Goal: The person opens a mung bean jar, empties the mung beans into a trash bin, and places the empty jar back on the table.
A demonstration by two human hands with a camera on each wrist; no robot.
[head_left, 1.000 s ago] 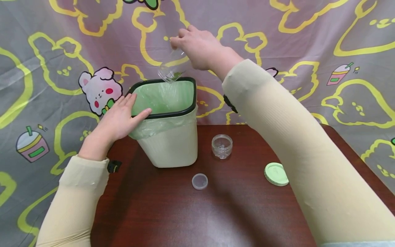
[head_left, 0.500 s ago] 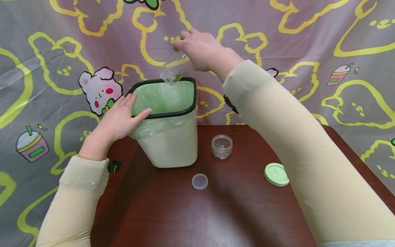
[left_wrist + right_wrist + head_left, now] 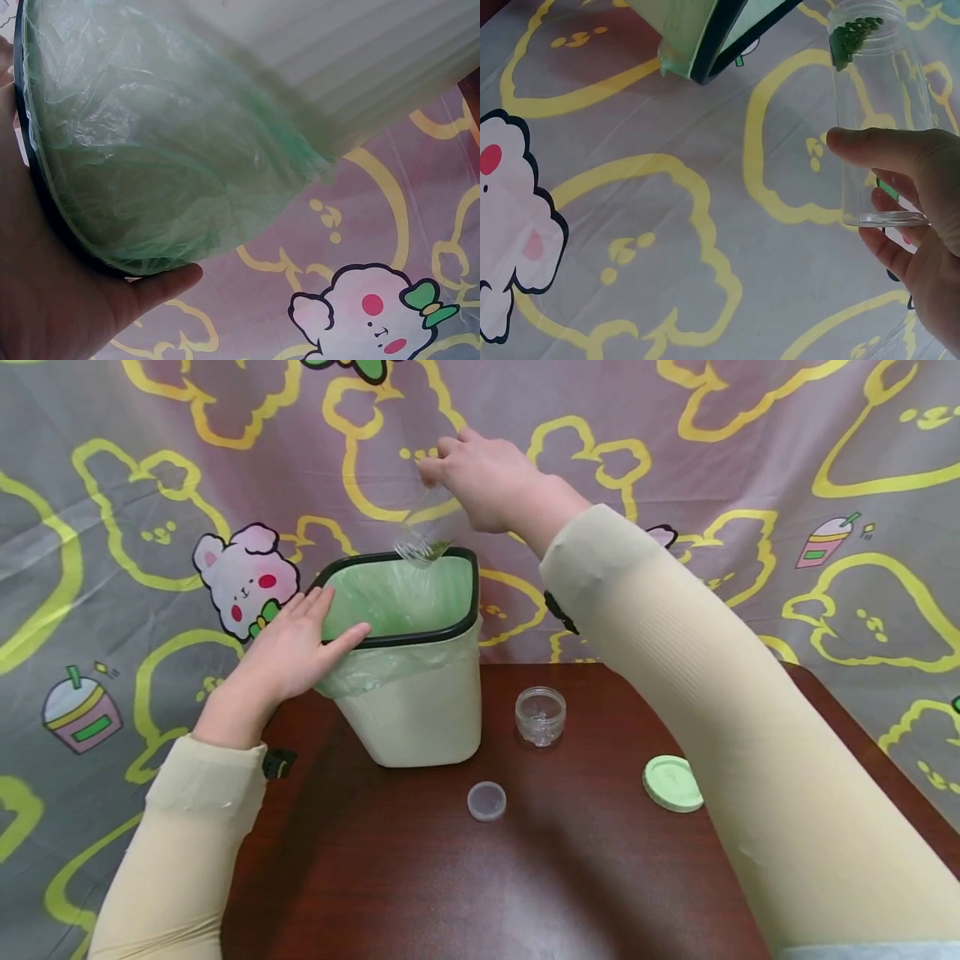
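In the head view my left hand (image 3: 288, 647) rests on the black rim of a pale trash bin (image 3: 420, 718), fingers straight and thumb spread along the rim. A green plastic bag (image 3: 150, 150) lines the bin and folds over its outside. Above the bin's far edge, my right hand (image 3: 483, 477) grips a clear bottle (image 3: 416, 545) that is tilted mouth-down. The right wrist view shows thumb and fingers round the bottle near its base. Small green grains (image 3: 853, 41) cluster inside at the bottle's neck.
On the dark wooden table (image 3: 420, 877) stand a small clear jar (image 3: 540, 717) right of the bin, a little translucent round cap (image 3: 487, 802) in front, and a light green lid (image 3: 672, 783) beside the right sleeve. A patterned curtain (image 3: 712, 460) hangs behind.
The bottle in my right hand has tipped and shifted slightly down and to the right, its mouth lower at the bin's far rim. My left hand has stayed put.
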